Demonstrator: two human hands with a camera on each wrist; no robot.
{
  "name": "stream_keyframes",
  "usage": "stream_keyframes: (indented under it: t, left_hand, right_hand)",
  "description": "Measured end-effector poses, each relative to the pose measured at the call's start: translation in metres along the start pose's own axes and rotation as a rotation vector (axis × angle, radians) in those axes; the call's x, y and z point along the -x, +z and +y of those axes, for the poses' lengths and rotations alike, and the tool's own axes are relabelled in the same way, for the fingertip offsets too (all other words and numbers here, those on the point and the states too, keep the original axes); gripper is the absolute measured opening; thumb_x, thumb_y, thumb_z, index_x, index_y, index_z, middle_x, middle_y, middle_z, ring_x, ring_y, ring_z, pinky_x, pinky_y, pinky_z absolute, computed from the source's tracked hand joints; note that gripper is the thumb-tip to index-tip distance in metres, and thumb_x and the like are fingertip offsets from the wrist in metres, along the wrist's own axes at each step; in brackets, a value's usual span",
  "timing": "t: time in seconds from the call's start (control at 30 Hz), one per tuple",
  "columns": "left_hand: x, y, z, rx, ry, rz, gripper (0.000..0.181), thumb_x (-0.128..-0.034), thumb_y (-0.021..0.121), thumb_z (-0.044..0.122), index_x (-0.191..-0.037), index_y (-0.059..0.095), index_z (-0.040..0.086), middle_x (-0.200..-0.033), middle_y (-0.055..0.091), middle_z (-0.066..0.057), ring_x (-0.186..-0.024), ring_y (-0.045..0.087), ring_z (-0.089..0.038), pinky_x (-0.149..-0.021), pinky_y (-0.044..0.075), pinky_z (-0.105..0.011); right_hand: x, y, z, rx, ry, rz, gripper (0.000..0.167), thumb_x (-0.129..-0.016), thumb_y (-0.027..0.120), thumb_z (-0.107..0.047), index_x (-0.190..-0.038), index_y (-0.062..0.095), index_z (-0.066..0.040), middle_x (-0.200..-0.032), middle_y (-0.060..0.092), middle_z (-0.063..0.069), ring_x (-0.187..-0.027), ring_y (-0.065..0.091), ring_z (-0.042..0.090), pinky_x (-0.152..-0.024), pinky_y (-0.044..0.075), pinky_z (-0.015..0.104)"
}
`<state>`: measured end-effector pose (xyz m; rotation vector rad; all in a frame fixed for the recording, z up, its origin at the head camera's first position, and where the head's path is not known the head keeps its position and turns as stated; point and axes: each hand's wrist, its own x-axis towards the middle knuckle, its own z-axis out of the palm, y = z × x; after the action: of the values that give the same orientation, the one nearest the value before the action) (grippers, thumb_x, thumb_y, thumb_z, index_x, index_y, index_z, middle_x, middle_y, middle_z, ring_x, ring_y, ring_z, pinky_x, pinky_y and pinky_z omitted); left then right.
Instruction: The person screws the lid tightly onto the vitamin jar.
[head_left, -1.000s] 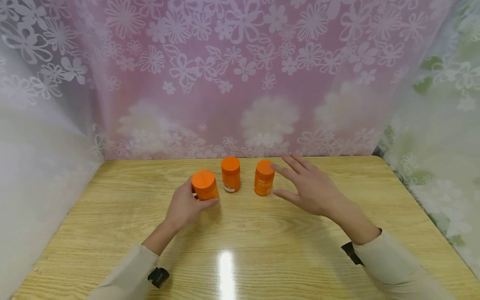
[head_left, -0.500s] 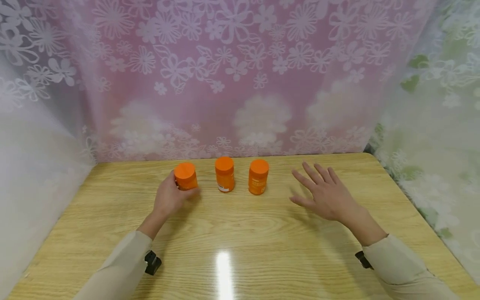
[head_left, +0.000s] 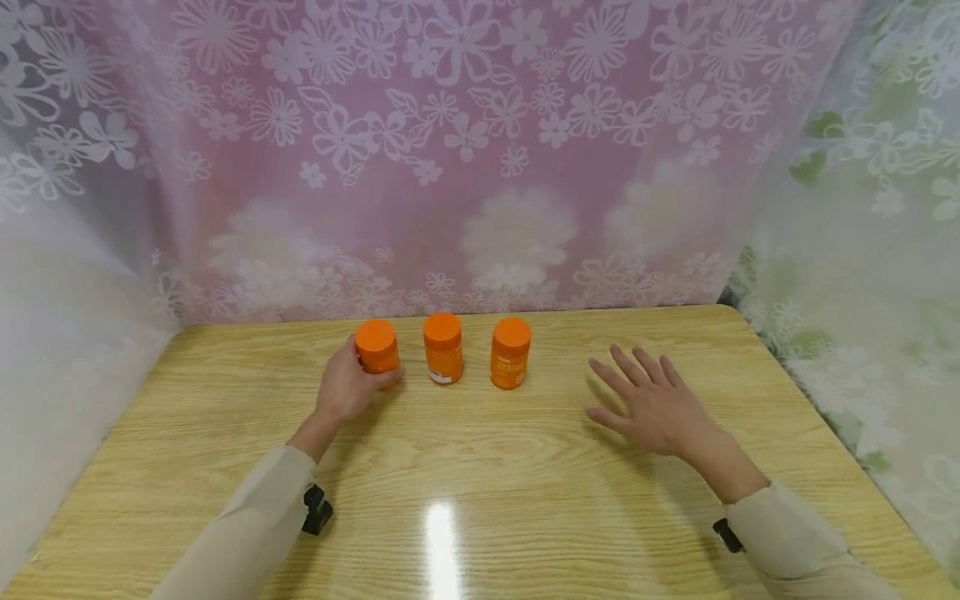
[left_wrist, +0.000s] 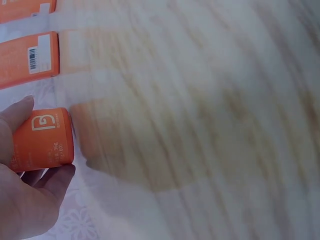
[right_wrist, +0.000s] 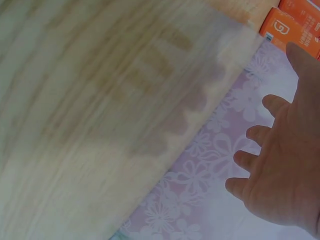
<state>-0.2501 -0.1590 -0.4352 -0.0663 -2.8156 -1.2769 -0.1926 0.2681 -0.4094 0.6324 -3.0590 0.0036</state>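
Three orange lidded jars stand upright in a row near the table's back edge. My left hand (head_left: 348,387) holds the left jar (head_left: 377,342), thumb on its near right side and fingers behind it. In the left wrist view that jar (left_wrist: 47,137) shows white print, and its base seems at or very near the tabletop. Just right of it, apart, stands the middle jar (head_left: 443,350), with a white barcode label low down. Further right is the right jar (head_left: 510,354). My right hand (head_left: 656,408) hovers above the table to the right of the jars, fingers spread, touching nothing.
The wood-grain table (head_left: 525,492) carries a bright light reflection near its front. A pink floral curtain (head_left: 450,167) hangs behind the back edge. Pale floral cloth (head_left: 877,250) closes off the right side, and whitish cloth (head_left: 67,292) the left.
My left hand has carried the left jar leftward, away from the middle one, and set it level with the row. The right hand has drawn away from the right jar, to the right.
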Motion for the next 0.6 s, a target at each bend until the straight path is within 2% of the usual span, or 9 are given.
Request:
stream_keyframes:
  t: [0.2, 0.33, 0.47, 0.6]
  left_hand:
    - [0.0005, 0.0018, -0.0032, 0.038, -0.040, -0.018, 0.067, -0.0823, 0.077, 0.026, -0.132, 0.040, 0.001, -0.124, 0.054, -0.018, -0.111, 0.054, -0.035, -0.093, 0.044, -0.051]
    - [0.0012, 0.0019, -0.0028, 0.056, -0.038, -0.022, 0.071, -0.0828, 0.076, 0.027, -0.133, 0.035, -0.001, -0.126, 0.052, -0.021, -0.112, 0.053, -0.037, -0.093, 0.044, -0.051]
    - [0.0027, 0.0025, -0.0037, 0.076, -0.014, -0.026, 0.084, -0.0813, 0.078, 0.029, -0.140, 0.025, -0.001, -0.130, 0.048, -0.023, -0.116, 0.051, -0.038, -0.094, 0.043, -0.052]
    - [0.0077, -0.0007, -0.0072, 0.117, 0.011, -0.061, 0.102, -0.0791, 0.079, 0.031, -0.149, 0.011, 0.003, -0.139, 0.039, -0.023, -0.123, 0.045, -0.041, -0.098, 0.040, -0.053]
  right_hand:
    - [0.0028, 0.0025, -0.0012, 0.001, -0.009, 0.009, 0.075, -0.092, 0.038, -0.066, -0.150, 0.032, -0.020, -0.154, 0.022, 0.017, -0.139, 0.017, 0.042, -0.106, 0.013, 0.065]
    - [0.0040, 0.0036, -0.0007, -0.004, -0.010, 0.009, 0.075, -0.092, 0.038, -0.067, -0.150, 0.032, -0.020, -0.154, 0.022, 0.016, -0.139, 0.017, 0.041, -0.106, 0.012, 0.065]
    - [0.0056, 0.0034, -0.0002, -0.006, -0.013, 0.007, 0.075, -0.092, 0.039, -0.067, -0.150, 0.032, -0.020, -0.155, 0.021, 0.016, -0.139, 0.016, 0.041, -0.106, 0.011, 0.065]
    - [0.0098, -0.0003, 0.0017, -0.007, -0.012, 0.021, 0.074, -0.092, 0.040, -0.066, -0.149, 0.034, -0.020, -0.154, 0.022, 0.017, -0.139, 0.016, 0.042, -0.106, 0.011, 0.065]
